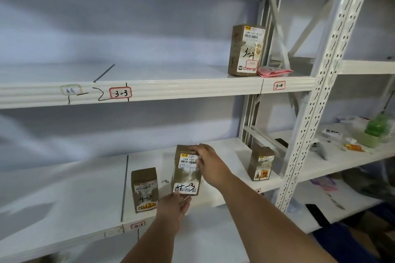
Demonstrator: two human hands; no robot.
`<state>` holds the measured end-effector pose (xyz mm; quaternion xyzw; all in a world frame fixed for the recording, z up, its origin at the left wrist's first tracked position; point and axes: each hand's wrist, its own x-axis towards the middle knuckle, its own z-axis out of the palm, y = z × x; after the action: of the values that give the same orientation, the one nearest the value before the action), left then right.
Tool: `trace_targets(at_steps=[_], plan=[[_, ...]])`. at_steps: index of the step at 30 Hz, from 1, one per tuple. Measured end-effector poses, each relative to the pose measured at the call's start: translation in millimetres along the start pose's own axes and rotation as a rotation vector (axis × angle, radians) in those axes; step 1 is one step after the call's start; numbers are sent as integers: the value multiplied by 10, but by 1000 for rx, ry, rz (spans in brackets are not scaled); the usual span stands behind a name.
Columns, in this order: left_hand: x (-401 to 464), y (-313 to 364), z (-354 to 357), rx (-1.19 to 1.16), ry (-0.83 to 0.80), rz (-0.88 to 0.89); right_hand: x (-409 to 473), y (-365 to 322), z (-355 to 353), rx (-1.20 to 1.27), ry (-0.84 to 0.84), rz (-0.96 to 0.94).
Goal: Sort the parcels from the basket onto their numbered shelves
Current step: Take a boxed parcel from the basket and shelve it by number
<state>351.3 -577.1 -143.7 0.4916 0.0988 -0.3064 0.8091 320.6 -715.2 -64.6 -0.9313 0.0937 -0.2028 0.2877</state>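
Observation:
A small brown parcel (186, 174) marked 4-3 stands upright over the lower shelf (64, 209), held between both hands. My left hand (174, 209) grips its bottom edge from below. My right hand (210, 165) pinches its top right corner by the white label. Just to its left stands another brown parcel (145, 190), also marked 4-3. The shelf's front edge carries a 4-3 tag (137, 225). The basket is out of view.
A third brown parcel (261, 164) stands further right on the same shelf. On the upper shelf, a 3-4 parcel (245, 50) and a pink packet (273, 70) sit above the 3-4 tag (279, 86); a 3-3 tag (120, 93) is left. A perforated upright (320, 92) separates a cluttered bay.

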Motion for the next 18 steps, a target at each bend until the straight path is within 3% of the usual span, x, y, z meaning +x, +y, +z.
trace_targets(at_steps=[4,14,18], plan=[[390,-18,45,-44,107,-81,261,207,190,-23,-44,-26],[812,-186,-45,-212,308,-62,470,544,748,-45,-172,-139],[946,-262,-95,-142,402,-97,471,682,866,-52,-235,-164]])
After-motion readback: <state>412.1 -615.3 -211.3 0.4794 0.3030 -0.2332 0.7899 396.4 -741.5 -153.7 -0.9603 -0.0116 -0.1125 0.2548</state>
